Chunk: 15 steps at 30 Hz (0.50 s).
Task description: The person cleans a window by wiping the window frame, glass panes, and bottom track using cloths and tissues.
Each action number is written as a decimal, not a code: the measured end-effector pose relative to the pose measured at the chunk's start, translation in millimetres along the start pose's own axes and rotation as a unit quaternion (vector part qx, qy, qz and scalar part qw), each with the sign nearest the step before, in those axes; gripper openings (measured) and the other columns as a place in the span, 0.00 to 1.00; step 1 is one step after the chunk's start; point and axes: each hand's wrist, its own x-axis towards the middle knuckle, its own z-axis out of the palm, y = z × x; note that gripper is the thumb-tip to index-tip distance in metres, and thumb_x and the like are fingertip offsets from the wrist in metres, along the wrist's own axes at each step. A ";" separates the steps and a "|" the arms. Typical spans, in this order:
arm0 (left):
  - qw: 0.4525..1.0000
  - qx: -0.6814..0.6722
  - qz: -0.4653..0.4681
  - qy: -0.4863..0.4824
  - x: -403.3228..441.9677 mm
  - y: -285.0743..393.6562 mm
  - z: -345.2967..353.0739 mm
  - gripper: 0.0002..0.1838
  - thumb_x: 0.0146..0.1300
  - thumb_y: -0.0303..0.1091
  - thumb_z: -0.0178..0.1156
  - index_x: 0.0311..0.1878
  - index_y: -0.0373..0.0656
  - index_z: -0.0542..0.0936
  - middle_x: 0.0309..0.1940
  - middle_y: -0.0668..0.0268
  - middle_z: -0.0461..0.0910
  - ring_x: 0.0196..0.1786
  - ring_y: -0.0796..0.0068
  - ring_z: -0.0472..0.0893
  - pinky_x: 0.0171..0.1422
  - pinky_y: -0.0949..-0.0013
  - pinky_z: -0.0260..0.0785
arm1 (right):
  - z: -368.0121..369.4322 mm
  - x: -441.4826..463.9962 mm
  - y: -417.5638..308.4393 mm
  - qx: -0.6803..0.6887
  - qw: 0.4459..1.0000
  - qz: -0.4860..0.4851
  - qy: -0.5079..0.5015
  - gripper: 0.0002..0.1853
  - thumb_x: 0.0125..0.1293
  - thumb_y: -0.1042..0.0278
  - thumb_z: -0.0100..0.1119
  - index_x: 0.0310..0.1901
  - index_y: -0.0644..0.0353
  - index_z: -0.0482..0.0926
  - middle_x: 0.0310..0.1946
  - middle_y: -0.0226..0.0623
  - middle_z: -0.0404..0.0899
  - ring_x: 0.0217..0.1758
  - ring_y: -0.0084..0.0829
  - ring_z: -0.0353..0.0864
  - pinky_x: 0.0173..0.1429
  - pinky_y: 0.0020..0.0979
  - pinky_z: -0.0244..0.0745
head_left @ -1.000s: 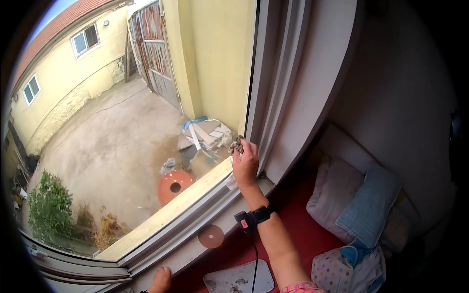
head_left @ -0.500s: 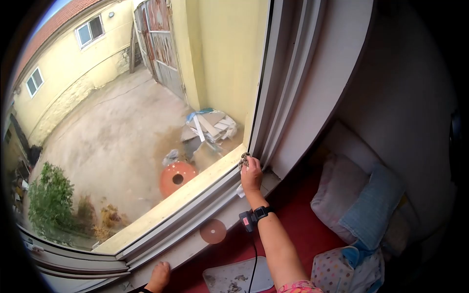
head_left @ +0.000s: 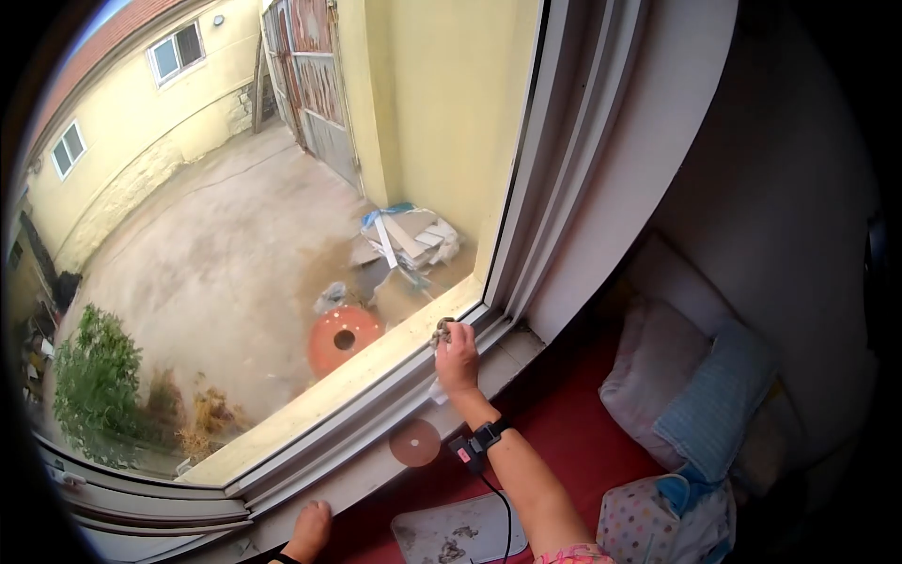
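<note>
My right hand is closed on a crumpled grey-brown wad, whose material I cannot make out. It presses the wad against the lower window frame, close to the glass corner. Under that hand a bit of something white shows. A black watch and a small box with a black cable are on the right wrist. My left hand rests as a fist on the inner sill; nothing shows in it. Between the hands lies a flat round brown disc, overhanging the sill's edge.
Below the sill, a pale tray with grey lumps and smears lies on a red surface. Pillows and a dotted cloth bag are at the right. Beyond the glass are a yard, a shrub and a rubble pile.
My right hand has slid left and slightly down along the lower frame, away from the corner, with the wad still in it. My left hand stays on the sill.
</note>
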 end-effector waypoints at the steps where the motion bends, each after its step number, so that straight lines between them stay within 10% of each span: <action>1: 1.000 -0.006 0.008 -0.002 3.1 0.6 -1.9 0.06 0.55 0.27 0.55 0.34 0.38 0.70 0.31 0.48 0.75 0.33 0.48 0.78 0.36 0.51 0.73 | -5.9 23.9 7.5 -0.002 0.996 0.077 0.045 0.14 0.55 0.77 0.60 0.44 0.59 0.73 0.45 0.46 0.74 0.47 0.49 0.76 0.49 0.42 0.73; 6: 1.000 -0.010 -0.006 -0.007 -1.6 -1.4 6.9 0.06 0.55 0.26 0.54 0.34 0.37 0.69 0.32 0.47 0.74 0.33 0.47 0.78 0.36 0.52 0.73 | 2.5 62.4 38.7 -0.033 0.979 0.168 0.114 0.13 0.53 0.75 0.62 0.42 0.60 0.74 0.37 0.51 0.79 0.42 0.52 0.77 0.46 0.45 0.72; 15: 0.999 0.007 -0.031 -0.042 2.6 4.4 -0.1 0.06 0.55 0.24 0.53 0.36 0.36 0.70 0.34 0.46 0.74 0.36 0.46 0.77 0.40 0.52 0.73 | -24.8 22.9 4.3 -0.022 0.999 0.005 -0.042 0.13 0.54 0.73 0.59 0.43 0.58 0.74 0.40 0.46 0.76 0.45 0.49 0.76 0.48 0.43 0.73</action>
